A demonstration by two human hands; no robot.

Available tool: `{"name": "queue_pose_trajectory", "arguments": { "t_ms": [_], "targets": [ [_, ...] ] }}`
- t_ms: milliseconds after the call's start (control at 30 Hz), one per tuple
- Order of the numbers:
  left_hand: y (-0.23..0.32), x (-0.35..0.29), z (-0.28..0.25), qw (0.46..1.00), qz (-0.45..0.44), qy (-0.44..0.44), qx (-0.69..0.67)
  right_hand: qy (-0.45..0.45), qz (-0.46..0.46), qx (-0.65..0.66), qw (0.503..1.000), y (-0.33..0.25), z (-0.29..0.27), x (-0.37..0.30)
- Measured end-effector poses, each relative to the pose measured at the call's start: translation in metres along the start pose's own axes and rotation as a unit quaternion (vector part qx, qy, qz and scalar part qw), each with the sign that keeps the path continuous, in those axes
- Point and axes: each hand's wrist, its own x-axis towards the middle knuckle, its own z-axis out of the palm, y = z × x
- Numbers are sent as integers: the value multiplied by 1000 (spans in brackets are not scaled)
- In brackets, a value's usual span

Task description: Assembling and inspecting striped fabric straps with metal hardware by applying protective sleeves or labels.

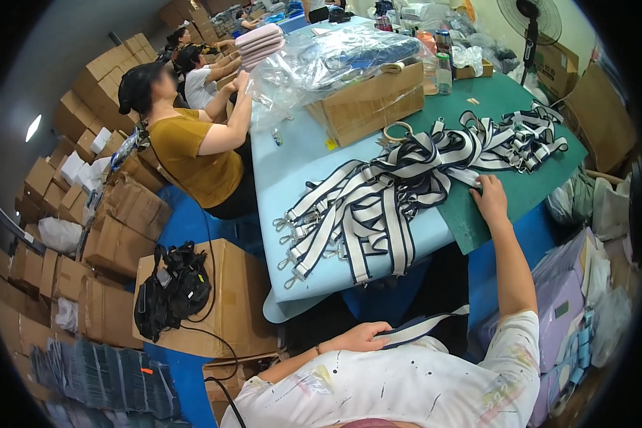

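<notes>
My left hand [367,337] is close to my body, closed on a white strap with dark edges [424,328], whose free part sticks out to the right over my lap. My right hand [490,198] reaches to the table's right part, fingers bent at the end of a pale strap [463,176] that it appears to pinch. Beside it lies a big tangled pile of similar navy-edged white straps [385,207]. Metal snap hooks [286,262] hang at the pile's left ends. More straps with metal buckles [524,139] are heaped at the right.
Behind the pile stands a cardboard box [371,103] under clear plastic bags, with a tape roll [398,131] in front. A co-worker in a mustard shirt [189,146] sits at the left edge. A carton with a black bag [175,289] stands at lower left; purple bundles [556,307] at right.
</notes>
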Motion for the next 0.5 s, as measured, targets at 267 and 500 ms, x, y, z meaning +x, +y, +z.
{"name": "queue_pose_trajectory", "arguments": {
  "t_ms": [267,500],
  "targets": [
    [-2,-2,-4,1000,-11,-13,-7,37,-73,-24,996,10,21,-1],
    [-4,4,-3,1000,-14,-22,-15,74,-123,-87,986,3,5,-5]
  ]
}}
